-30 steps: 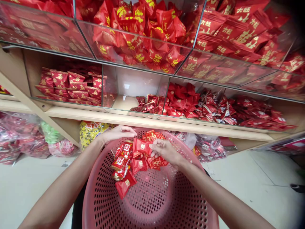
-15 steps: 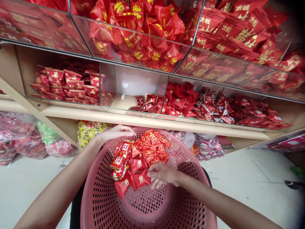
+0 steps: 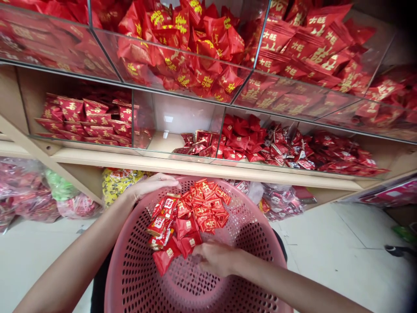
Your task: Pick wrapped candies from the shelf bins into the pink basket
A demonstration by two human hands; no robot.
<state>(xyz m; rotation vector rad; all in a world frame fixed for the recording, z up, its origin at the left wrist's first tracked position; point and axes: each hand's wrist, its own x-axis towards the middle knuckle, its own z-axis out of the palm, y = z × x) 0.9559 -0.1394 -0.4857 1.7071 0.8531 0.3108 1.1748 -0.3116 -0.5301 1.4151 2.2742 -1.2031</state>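
Note:
A pink perforated plastic basket [image 3: 114, 261] is in front of me, tilted so I look into it. My left hand [image 3: 154, 184] lies on its far left rim with the fingers stretched along the edge. Inside the basket, my right hand [image 3: 215, 258] is curled, its fingertips against the edge of a red wrapped sweet [image 3: 189, 243]; what the fingers hold is hidden. Another red sweet [image 3: 167, 257] lies just left of it. Red-and-white packets [image 3: 163, 217] sit at the left of the pile, small shiny red sweets [image 3: 208, 204] at its back.
Beyond the basket stands a wooden shelf unit [image 3: 163, 163] with glass dividers. Its bins hold red wrapped sweets [image 3: 182, 48] of several kinds. Below are clear bags [image 3: 29, 191] of packets on the left, a yellow bag [image 3: 120, 184], and more bags [image 3: 280, 202] at right on the tiled floor.
My right hand has moved slightly down and left, and its fingers have curled in from a looser spread. My left hand stays on the rim. The whole view has shifted slightly.

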